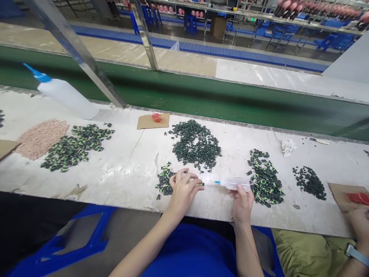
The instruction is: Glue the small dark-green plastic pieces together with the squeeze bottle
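Observation:
My left hand pinches a small dark piece with a green mark between thumb and fingertips. In my right hand lies a small clear squeeze bottle, held sideways, its thin blue needle tip pointing left toward that piece, with a gap between them. Under and beside my left hand is a small heap of black-and-green pieces. A larger heap of small dark green parts spreads beyond both hands. Right of my right hand lies another heap of black-and-green pieces.
A large white bottle with blue nozzle, a pink heap and more black-and-green pieces lie left. A red cap sits on cardboard. A metal post rises behind. A co-worker's hand is at far right.

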`<action>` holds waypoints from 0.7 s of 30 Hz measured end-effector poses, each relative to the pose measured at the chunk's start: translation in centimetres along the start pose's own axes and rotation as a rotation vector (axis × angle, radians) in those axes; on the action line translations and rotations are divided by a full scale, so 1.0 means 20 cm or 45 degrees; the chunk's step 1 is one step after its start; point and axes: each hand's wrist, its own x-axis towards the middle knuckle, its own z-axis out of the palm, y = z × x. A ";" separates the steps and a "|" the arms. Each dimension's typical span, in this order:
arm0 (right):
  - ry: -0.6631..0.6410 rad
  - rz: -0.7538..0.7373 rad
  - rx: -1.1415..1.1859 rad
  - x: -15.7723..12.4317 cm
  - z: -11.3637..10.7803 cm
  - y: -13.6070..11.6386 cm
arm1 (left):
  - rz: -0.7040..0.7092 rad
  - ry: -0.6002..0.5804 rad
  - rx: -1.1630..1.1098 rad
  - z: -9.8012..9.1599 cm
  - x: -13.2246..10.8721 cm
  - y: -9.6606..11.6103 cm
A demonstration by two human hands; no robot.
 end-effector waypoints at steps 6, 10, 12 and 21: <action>0.022 -0.072 -0.277 -0.04 0.06 -0.02 | 0.049 -0.048 -0.038 0.01 -0.02 -0.03; -0.034 -0.059 -0.337 -0.04 0.08 -0.02 | -0.004 -0.070 -0.069 0.02 -0.01 -0.03; -0.052 -0.038 -0.355 -0.04 0.08 -0.01 | -0.027 -0.065 -0.075 0.02 -0.01 -0.02; -0.096 -0.061 -0.439 -0.04 0.07 -0.01 | -0.013 -0.047 -0.076 0.01 -0.01 -0.02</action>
